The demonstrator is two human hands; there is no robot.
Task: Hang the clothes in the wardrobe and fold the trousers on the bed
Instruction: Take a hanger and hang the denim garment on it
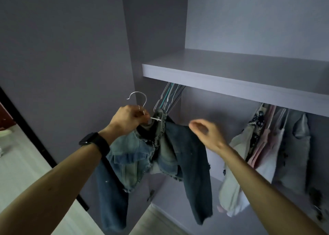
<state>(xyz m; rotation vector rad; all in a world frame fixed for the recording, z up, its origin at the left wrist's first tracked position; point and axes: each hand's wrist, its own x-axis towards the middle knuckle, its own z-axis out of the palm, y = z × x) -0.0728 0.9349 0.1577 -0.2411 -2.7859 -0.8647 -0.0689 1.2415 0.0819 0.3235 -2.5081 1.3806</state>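
Left hand [128,116] grasping silver wire hanger [138,99] carrying frayed blue denim jacket [154,156], right hand [206,132] released, fingers relaxed, beside jacket, grey wardrobe shelf [231,78] above

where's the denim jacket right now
In the head view, the denim jacket hangs mid-frame on a wire hanger held by the left hand, below the wardrobe shelf and left of the hanging clothes.

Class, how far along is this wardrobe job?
Done: several clothes hang at the right of the wardrobe. In hand: the left hand grips a hanger carrying a denim jacket, not yet hung; the right hand is open. Left: hanging it; no trousers or bed in view.
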